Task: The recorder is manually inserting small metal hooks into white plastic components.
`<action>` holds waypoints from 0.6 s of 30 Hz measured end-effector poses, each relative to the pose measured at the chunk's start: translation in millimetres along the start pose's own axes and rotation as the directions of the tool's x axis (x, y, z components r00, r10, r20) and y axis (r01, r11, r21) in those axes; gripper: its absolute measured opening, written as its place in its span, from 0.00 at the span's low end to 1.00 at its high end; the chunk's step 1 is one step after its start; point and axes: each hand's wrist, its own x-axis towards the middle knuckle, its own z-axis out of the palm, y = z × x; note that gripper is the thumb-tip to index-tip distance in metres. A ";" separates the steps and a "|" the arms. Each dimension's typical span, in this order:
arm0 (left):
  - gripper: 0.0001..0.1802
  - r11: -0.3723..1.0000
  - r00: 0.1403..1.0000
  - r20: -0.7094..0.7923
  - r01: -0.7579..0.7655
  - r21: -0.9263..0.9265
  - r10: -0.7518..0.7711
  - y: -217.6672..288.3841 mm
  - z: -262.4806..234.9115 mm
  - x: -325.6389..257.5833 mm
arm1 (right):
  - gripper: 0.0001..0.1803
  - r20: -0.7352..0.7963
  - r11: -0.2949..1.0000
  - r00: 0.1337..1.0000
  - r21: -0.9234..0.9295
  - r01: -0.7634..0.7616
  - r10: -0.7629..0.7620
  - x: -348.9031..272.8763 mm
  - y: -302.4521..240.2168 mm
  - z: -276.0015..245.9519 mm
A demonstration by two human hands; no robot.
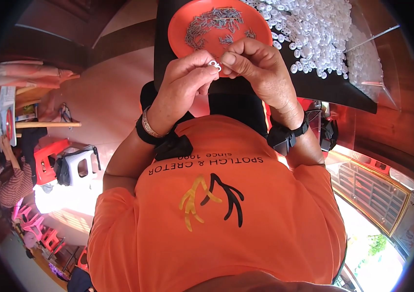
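Left hand (185, 78) pinches white piece (215, 65); right hand (263, 70) pinched, contents unclear; plate rim (171, 34) near

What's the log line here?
Left hand: grips white piece | Right hand: pinched alongside, contents unclear | Plate: grey bits | Table: white pile

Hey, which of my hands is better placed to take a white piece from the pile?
Probably your right hand: it's nearer the white pile, while your left hand pinches a small white piece. Whether the right also holds something, I can't tell.
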 end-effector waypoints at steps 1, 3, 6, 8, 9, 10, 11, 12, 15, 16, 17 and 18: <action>0.10 1.000 1.000 0.001 0.004 0.003 -0.004 0.1 0.7 0.2 | 0.08 0.008 1.000 1.000 -0.010 0.018 -0.018 0.1 1.8 0.3; 0.10 1.000 1.000 -0.001 0.006 0.007 -0.006 0.3 2.0 0.6 | 0.08 0.014 0.999 0.999 -0.015 0.034 -0.034 0.2 5.0 0.2; 0.11 1.000 1.000 -0.013 0.017 0.006 -0.017 -1.4 1.9 0.3 | 0.09 0.017 0.999 0.999 -0.015 0.030 -0.030 0.7 9.1 1.0; 0.11 1.000 1.000 -0.010 0.018 0.014 -0.018 -1.8 0.9 0.0 | 0.08 0.014 0.998 0.998 -0.034 0.055 -0.055 0.7 10.8 1.9; 0.11 1.000 1.000 -0.007 0.016 0.023 -0.016 -1.9 0.5 -0.3 | 0.08 0.014 0.998 0.998 -0.034 0.054 -0.054 0.0 10.5 3.0; 0.11 1.000 1.000 -0.009 0.017 0.022 -0.017 -1.6 0.3 -1.0 | 0.08 -0.018 0.992 0.997 -0.100 0.073 -0.075 -1.2 9.9 4.9; 0.11 0.999 1.000 -0.016 0.020 0.043 -0.020 -0.9 0.4 -1.9 | 0.08 -0.049 0.982 0.994 -0.168 0.089 -0.098 -1.6 9.6 6.6; 0.11 0.998 0.999 -0.024 0.023 0.064 -0.022 -0.5 0.8 -3.0 | 0.08 -0.048 0.982 0.994 -0.169 0.087 -0.097 -1.4 11.7 7.7; 0.13 0.998 0.998 -0.061 0.028 0.062 -0.024 0.0 6.5 -4.8 | 0.07 -0.085 0.935 0.972 -0.305 0.184 -0.219 -1.2 16.1 10.5; 0.13 0.998 0.998 -0.057 0.025 0.059 -0.022 -1.3 6.8 -5.2 | 0.07 -0.094 0.900 0.962 -0.387 0.203 -0.257 -1.3 16.0 11.8; 0.13 0.996 0.998 -0.063 -0.010 0.083 0.015 -3.3 6.2 -5.9 | 0.07 -0.099 0.857 0.950 -0.467 0.218 -0.295 -1.7 15.5 13.2; 0.14 0.993 0.996 -0.067 -0.046 0.107 0.053 -4.4 5.9 -6.3 | 0.08 -0.089 0.828 0.945 -0.512 0.228 -0.316 -1.6 11.1 14.9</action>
